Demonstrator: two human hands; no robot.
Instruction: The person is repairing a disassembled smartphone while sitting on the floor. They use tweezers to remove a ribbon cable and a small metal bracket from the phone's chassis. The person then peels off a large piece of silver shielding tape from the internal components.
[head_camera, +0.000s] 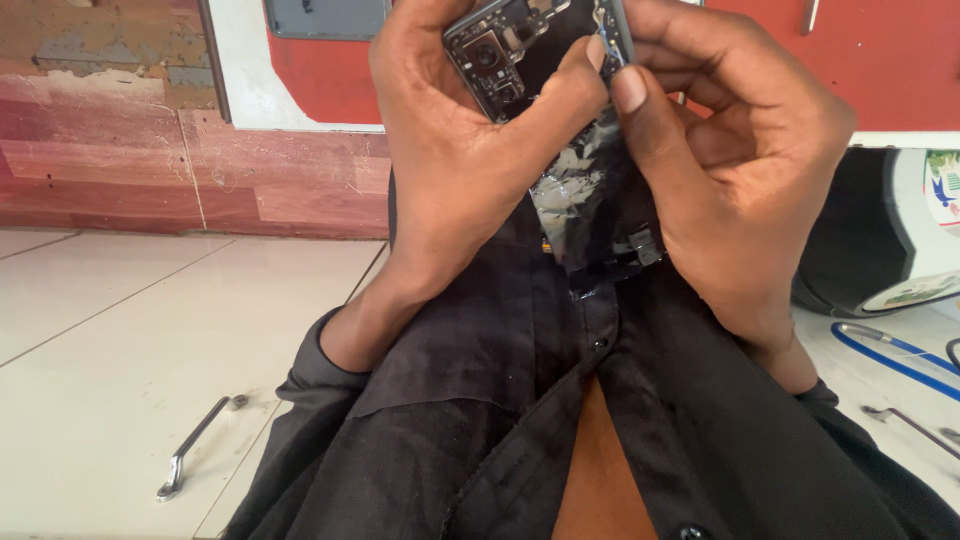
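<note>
Near the top centre of the frame both hands hold an opened dark smartphone with its back cover off (520, 50), its circuit board and round camera module showing. The left hand (450, 150) wraps around the phone's left side, its fingers (405, 60) curled shut over the edge and its thumb (570, 85) stretched across the exposed inside. The right hand (745, 190) closes on the phone's right edge, with the thumb (630, 95) pressed just beside the left thumb and the other fingers bent in behind. The upper end of the phone runs out of the picture.

Below the thumbs a crumpled sheet of dark, shiny film with silvery patches (590, 215) hangs down from the phone and lies against the person's black buttoned shirt (480, 400), which fills the lower middle of the frame and stands open at the lower centre.

In the lower left a bent metal handle (195, 445) lies alone on the pale tiled floor (120, 330), well apart from the hands. Across the upper left runs a worn reddish wooden panel (110, 150). Behind the hands, along the top, stands a red panel with a white border (890, 60). At the right edge a dark round object (850, 240) sits beside a blue cable (890, 355) and a thin metal rod (910, 425) that lie on the floor in the lower right.
</note>
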